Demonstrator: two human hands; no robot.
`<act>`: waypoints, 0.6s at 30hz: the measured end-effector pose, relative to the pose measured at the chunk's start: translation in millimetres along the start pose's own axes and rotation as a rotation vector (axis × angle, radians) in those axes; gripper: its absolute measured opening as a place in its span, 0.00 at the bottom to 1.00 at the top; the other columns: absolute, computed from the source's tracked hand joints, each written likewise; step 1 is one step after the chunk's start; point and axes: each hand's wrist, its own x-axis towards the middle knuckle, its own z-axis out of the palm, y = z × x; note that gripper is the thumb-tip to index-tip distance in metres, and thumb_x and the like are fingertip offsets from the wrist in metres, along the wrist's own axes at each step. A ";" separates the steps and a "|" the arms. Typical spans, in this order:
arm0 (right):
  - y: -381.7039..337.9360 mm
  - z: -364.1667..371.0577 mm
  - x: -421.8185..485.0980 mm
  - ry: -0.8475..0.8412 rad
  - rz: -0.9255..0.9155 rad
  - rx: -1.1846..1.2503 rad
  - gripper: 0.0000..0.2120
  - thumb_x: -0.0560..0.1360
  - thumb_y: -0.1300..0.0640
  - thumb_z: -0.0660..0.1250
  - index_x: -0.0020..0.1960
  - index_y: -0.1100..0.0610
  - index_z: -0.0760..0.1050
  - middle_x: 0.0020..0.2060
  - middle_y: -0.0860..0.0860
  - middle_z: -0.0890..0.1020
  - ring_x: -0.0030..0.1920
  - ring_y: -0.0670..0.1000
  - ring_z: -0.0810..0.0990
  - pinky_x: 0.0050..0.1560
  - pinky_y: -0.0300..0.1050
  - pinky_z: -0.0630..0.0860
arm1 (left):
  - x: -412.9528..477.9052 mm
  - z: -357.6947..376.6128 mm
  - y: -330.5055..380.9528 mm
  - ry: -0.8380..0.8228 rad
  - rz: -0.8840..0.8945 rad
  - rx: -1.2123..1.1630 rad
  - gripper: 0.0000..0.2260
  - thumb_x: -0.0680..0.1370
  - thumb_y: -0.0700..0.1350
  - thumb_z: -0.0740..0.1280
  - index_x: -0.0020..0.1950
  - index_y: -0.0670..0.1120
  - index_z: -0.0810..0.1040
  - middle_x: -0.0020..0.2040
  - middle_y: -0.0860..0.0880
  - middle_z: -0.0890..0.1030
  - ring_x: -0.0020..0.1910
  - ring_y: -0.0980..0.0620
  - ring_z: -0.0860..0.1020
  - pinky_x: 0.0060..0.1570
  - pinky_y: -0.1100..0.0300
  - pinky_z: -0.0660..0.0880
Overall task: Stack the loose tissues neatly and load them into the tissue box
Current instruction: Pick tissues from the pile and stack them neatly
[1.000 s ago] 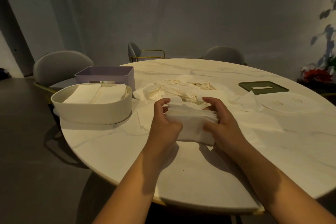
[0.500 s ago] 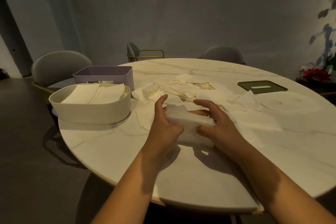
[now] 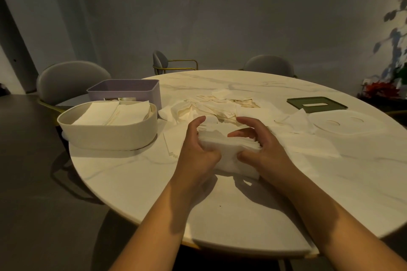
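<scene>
Left fingers (image 3: 195, 127): curled round the left end of the stack of tissues (image 3: 229, 149); the left hand (image 3: 198, 152) holds it from the side.
Right fingers (image 3: 251, 122): arched over the right end, thumb against the near face, one fingertip on top, forefinger raised clear; the right hand (image 3: 266, 154) holds it loosely.
Stack position: between both hands, resting on the counter (image 3: 242, 209) towards its front edge. Sheet edges are ragged on the right side, so squaring looks unfinished.
Done so far: the cream oval tissue box (image 3: 108, 134), left of the hands, already has folded tissues (image 3: 114, 113) lying up to about its rim.
Left to do: a heap of loose tissues (image 3: 220, 106) sits just behind the hands, unsorted; flat sheets (image 3: 304, 145) are spread to the right.
Other box: lilac box (image 3: 125, 90) behind the cream one, contents mostly hidden.
Lids: green lid (image 3: 317, 105) and white oval lid (image 3: 343, 124) lie off, far right.
Judgement: roughly midway. This stack is not yet loaded and no box is closed.
</scene>
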 end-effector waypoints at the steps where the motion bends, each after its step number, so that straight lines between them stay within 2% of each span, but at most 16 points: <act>1: 1.8 -0.5 0.9 0.006 0.015 0.002 0.30 0.71 0.62 0.71 0.63 0.39 0.62 0.49 0.36 0.72 0.49 0.42 0.74 0.38 0.26 0.73 | -0.1 -0.4 0.3 0.014 -0.002 -0.014 0.37 0.72 0.25 0.64 0.71 0.58 0.61 0.61 0.52 0.69 0.46 0.54 0.72 0.31 0.70 0.77; 4: 6.2 -2.2 3.3 0.037 0.079 -0.007 0.28 0.73 0.57 0.71 0.66 0.41 0.63 0.55 0.39 0.69 0.53 0.45 0.72 0.52 0.35 0.72 | -0.3 -1.7 -1.2 0.044 -0.011 -0.072 0.33 0.72 0.25 0.63 0.69 0.54 0.64 0.57 0.49 0.72 0.45 0.52 0.75 0.31 0.70 0.77; 6: 7.4 -2.7 4.1 0.058 0.107 0.000 0.26 0.73 0.56 0.70 0.66 0.43 0.64 0.58 0.40 0.68 0.58 0.46 0.69 0.56 0.40 0.71 | 0.7 -0.7 -2.6 0.051 -0.027 -0.099 0.31 0.73 0.27 0.63 0.68 0.55 0.65 0.59 0.49 0.73 0.50 0.50 0.75 0.38 0.67 0.80; 7: 7.4 -2.5 4.1 0.067 0.099 0.004 0.24 0.74 0.57 0.69 0.65 0.43 0.66 0.58 0.41 0.69 0.58 0.47 0.70 0.56 0.41 0.72 | 1.2 0.1 -3.2 0.052 -0.020 -0.086 0.30 0.74 0.27 0.63 0.68 0.55 0.65 0.60 0.49 0.72 0.50 0.51 0.74 0.39 0.67 0.79; 10: 7.3 -1.5 4.3 0.092 0.057 0.009 0.19 0.75 0.62 0.67 0.60 0.43 0.68 0.56 0.42 0.72 0.57 0.47 0.72 0.54 0.38 0.73 | 1.6 2.4 -2.4 0.034 -0.013 -0.049 0.27 0.76 0.28 0.61 0.67 0.55 0.66 0.59 0.50 0.69 0.46 0.54 0.72 0.34 0.71 0.76; 13: 7.0 -0.5 6.2 0.085 0.035 0.027 0.23 0.73 0.64 0.68 0.58 0.41 0.67 0.52 0.40 0.72 0.53 0.46 0.74 0.44 0.31 0.74 | 1.2 1.8 -1.7 0.001 -0.034 -0.063 0.27 0.74 0.27 0.60 0.66 0.52 0.66 0.57 0.50 0.70 0.47 0.54 0.71 0.31 0.72 0.75; 15: 6.7 -0.8 6.6 0.058 0.056 0.032 0.29 0.72 0.66 0.70 0.61 0.41 0.64 0.52 0.39 0.71 0.50 0.44 0.74 0.40 0.29 0.74 | 0.6 2.2 -1.1 -0.015 -0.012 -0.017 0.29 0.74 0.27 0.63 0.67 0.54 0.64 0.54 0.53 0.69 0.45 0.56 0.71 0.29 0.75 0.74; 18: 7.2 -1.0 4.8 -0.020 0.113 0.002 0.38 0.71 0.64 0.71 0.70 0.41 0.56 0.55 0.38 0.67 0.48 0.41 0.72 0.41 0.29 0.73 | 0.3 3.8 -1.3 -0.031 0.008 0.007 0.32 0.74 0.28 0.65 0.69 0.55 0.61 0.57 0.54 0.67 0.44 0.58 0.70 0.30 0.76 0.73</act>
